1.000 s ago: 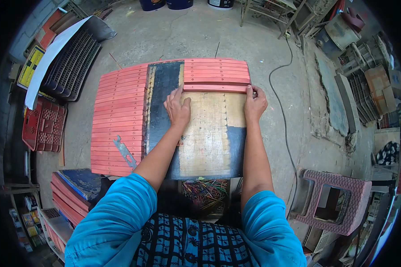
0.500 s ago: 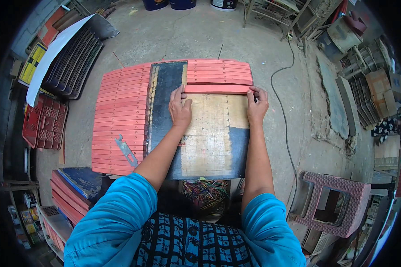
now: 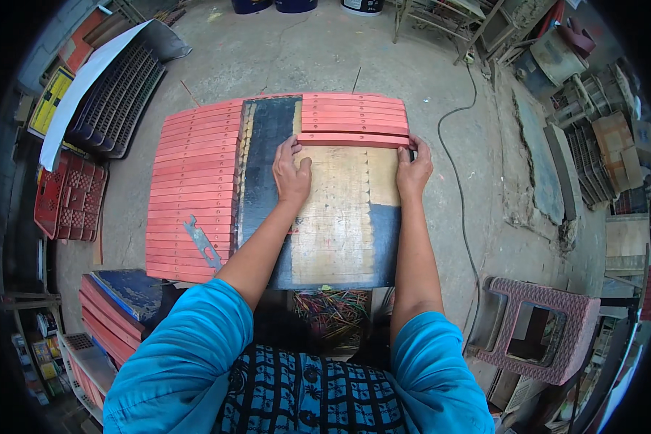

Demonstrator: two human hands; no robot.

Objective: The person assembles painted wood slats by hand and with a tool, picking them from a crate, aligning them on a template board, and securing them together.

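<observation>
A red-painted wooden strip with a few small holes lies crosswise on the board, just on my side of the far right row of similar strips. A narrow dark gap separates it from that row. My left hand grips its left end between thumb and fingers. At the right end, my right hand pinches it. The board's surface is part dark blue, part worn bare wood. A longer column of red strips covers its left side, and a flat grey metal tool lies on them.
Behind my right forearm, a pink woven-textured stool stands on the floor. A dark cable runs along the concrete. Crates line the left. More red strips sit at lower left, and a heap of thin coloured sticks lies below the board.
The strip has turned so its holed face shows upward, and it sits slightly closer to the far row. My right hand has shifted a little with it; the left keeps its grip.
</observation>
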